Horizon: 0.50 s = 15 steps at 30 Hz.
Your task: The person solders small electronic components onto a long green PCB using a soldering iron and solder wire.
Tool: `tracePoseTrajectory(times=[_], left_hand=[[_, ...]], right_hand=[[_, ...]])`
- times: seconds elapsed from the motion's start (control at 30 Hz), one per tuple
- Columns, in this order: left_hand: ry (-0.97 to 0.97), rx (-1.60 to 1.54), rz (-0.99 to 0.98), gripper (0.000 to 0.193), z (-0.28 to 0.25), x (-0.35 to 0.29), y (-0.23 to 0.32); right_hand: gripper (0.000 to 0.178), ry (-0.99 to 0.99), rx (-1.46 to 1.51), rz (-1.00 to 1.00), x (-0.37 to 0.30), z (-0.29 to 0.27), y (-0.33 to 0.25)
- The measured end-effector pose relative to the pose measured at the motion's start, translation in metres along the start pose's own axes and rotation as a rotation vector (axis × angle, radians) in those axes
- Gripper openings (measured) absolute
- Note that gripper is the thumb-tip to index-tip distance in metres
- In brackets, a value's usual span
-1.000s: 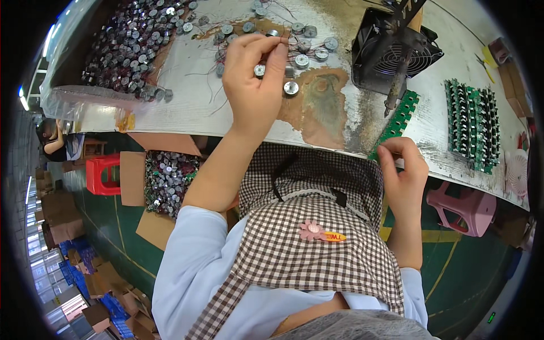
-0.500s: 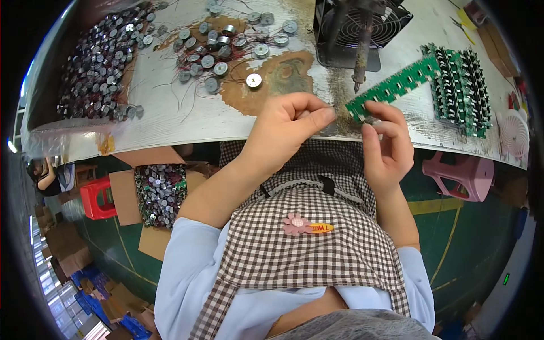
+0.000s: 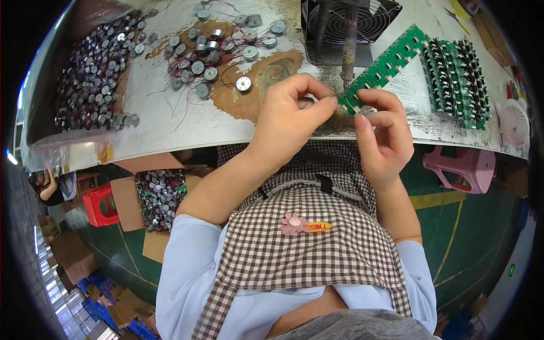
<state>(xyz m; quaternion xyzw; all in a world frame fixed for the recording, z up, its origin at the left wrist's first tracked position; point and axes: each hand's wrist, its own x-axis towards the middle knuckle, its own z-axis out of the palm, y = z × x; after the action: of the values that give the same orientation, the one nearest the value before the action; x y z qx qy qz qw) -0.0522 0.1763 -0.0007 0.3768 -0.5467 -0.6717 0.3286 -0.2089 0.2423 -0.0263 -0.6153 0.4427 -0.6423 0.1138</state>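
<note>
My right hand (image 3: 388, 133) pinches the near end of a long green circuit board strip (image 3: 388, 63) between thumb and fingers. The strip slants up and away to the right, with small pale and dark parts along it. My left hand (image 3: 292, 110) is closed in a pinch, its fingertips right at the strip's near left corner. Something small and greyish shows within its curled fingers, mostly hidden; a thin reddish strand seems to show at the fingertips. Just above that corner points the tip of a soldering iron (image 3: 350, 48), fixed upright; whether it touches the board I cannot tell.
A black fan (image 3: 368, 20) stands behind the iron. Stacked green circuit boards (image 3: 456, 85) lie at the right, near a small pale fan (image 3: 514, 123). Loose wired motors (image 3: 211, 73) lie left of centre, beside a large heap of motors (image 3: 93, 79). Below stands a carton (image 3: 126, 204) of parts.
The board strip has swung steeper, and its near end has shifted left beneath the iron's tip. My left fingertips have closed up to that end. The whole view has shifted slightly.
</note>
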Motion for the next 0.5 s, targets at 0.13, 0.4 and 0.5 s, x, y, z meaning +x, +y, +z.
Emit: tracePoseTrajectory(times=[0.13, 0.4, 0.5], left_hand=[[0.007, -0.029, 0.042, 0.011, 0.002, 0.001, -0.001], [0.086, -0.059, 0.195, 0.008, 0.010, 0.009, 0.003], [0.102, 0.033, 0.198, 0.008, 0.012, 0.005, 0.003]], right_hand=[[0.012, 0.011, -0.040, -0.022, 0.001, 0.002, 0.000], [0.014, 0.027, -0.154, -0.086, 0.011, 0.004, 0.004], [0.014, 0.023, -0.163, -0.105, 0.007, 0.003, 0.003]])
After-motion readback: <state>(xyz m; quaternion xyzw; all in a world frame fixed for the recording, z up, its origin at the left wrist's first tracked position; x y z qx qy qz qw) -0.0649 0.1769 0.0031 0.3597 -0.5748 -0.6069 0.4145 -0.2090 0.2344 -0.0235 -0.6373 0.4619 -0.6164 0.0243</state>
